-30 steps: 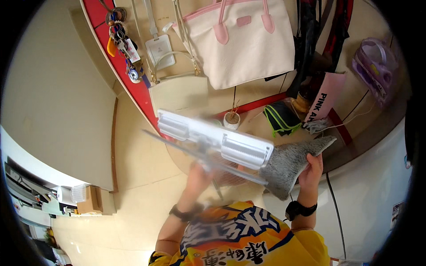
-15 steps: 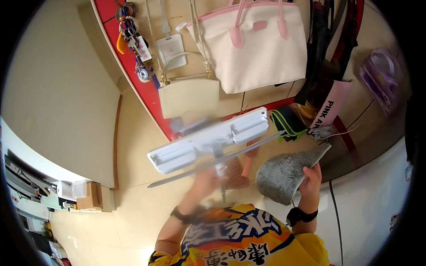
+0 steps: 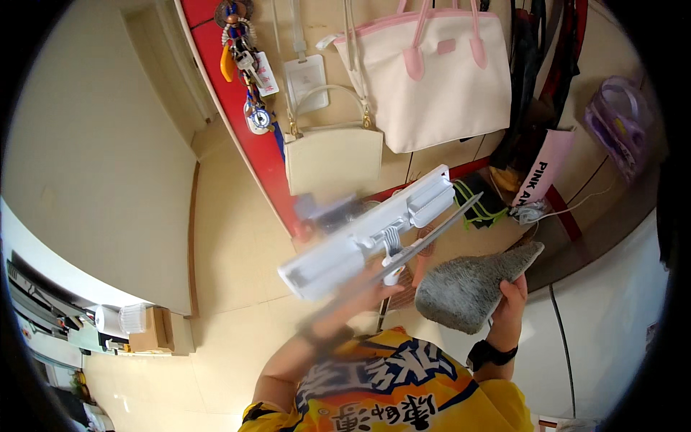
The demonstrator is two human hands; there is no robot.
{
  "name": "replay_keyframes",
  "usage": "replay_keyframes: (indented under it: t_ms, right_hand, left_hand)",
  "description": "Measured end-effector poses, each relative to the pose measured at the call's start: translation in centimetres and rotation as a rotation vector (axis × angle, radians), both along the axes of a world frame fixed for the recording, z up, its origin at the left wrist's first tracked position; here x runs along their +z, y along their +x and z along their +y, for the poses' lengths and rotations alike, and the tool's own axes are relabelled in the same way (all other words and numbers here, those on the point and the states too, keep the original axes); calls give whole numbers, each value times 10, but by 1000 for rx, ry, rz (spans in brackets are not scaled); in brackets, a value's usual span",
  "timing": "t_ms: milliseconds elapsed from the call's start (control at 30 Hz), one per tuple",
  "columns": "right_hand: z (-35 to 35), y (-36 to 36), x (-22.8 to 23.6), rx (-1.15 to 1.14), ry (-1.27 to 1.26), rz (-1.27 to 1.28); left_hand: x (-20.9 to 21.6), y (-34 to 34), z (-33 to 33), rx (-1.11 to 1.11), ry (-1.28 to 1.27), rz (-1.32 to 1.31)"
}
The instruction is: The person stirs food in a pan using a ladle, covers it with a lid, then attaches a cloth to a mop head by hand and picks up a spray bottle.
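I see left grip closed on flat mop, right grip on grey mop pad; mop partly blocks black cloth, cream handbag beyond.

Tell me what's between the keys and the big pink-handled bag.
In the head view, a pale badge holder on a lanyard is between the keys and the big bag; a small cream handbag is partly between them, lower in the picture.

Motion blur smears the left hand and white mop head; the right fingers look sharper. Bright light leaves faint glare on the floor well left of them; farther out, edges bend into black.
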State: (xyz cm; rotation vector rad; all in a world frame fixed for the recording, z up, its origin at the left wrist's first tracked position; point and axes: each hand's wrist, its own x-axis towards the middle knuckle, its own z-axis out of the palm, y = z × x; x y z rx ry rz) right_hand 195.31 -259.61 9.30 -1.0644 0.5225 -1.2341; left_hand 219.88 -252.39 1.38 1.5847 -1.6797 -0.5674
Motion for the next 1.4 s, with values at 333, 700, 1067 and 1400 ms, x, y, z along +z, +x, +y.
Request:
replay_keyframes:
  t_ms: [333, 700, 1067, 1400]
  right_hand:
    - [6, 9, -2, -96, -50, 12]
    - [-9, 24, 15, 39, -34, -95]
    - [-21, 30, 20, 19, -60, -41]
    - [3, 7, 10, -142, -10, 44]
  left_hand:
    - [44, 3, 10, -155, 84, 21]
    - [69, 17, 66, -220, 7, 48]
    - [55, 19, 54, -209, -28, 22]
    - [-1, 24, 7, -137, -269, -184]
